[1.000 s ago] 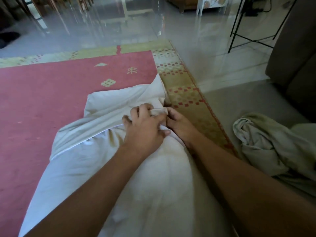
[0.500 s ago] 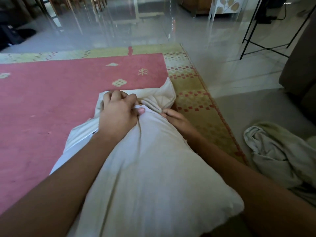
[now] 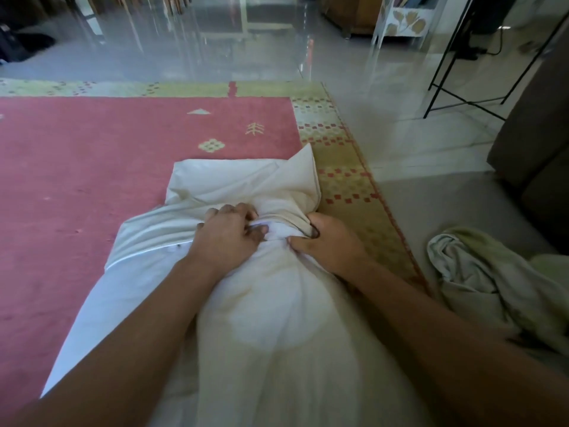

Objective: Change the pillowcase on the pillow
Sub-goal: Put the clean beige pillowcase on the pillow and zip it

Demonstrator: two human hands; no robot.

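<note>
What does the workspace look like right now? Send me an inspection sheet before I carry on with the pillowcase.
Surface: pink rug with a yellow-green border, on a glossy tile floor.
Job's things: cream pillow lies lengthwise towards the person; pale pillowcase is bunched at its far end.
Clutter: crumpled cloth on the floor to the right, apart from the pillow.
Hands: left hand and right hand both grip gathered pillowcase fabric.
Cables: one black cable at far right, away from the work.
Surroundings: black metal stand, brown sofa, patterned white cabinet.
</note>
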